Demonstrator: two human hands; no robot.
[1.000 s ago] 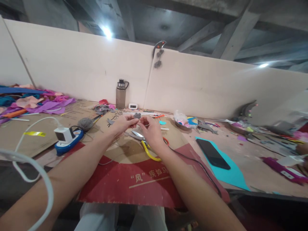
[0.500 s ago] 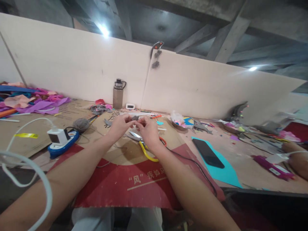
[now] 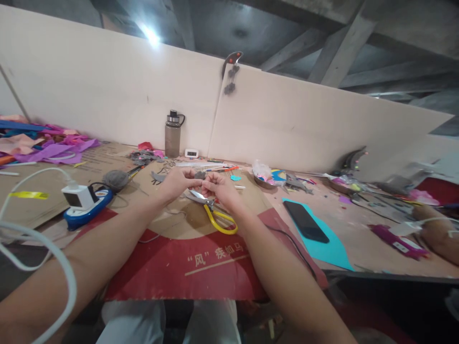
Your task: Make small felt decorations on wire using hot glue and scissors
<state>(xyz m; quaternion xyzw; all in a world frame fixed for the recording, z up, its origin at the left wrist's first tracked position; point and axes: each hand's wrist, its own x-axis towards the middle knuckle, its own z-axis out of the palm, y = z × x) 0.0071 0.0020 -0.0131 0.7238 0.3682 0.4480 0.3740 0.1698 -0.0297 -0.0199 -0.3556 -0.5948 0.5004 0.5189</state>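
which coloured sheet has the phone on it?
The teal sheet at right, under the black phone; the purple and pink sheets lie piled far left.

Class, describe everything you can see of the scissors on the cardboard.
The scissors have yellow loop handles, plastic-looking, and shiny metal blades. They lie flat on the cardboard, blades pointing away and left. The right hand, pinching a grey piece with the left hand, hangs over them; contact is unclear.

The left hand [image 3: 177,181] and right hand [image 3: 219,187] have drawn together on the small grey piece [image 3: 200,176]; at the right, a co-worker's forearm [image 3: 435,232] has appeared.
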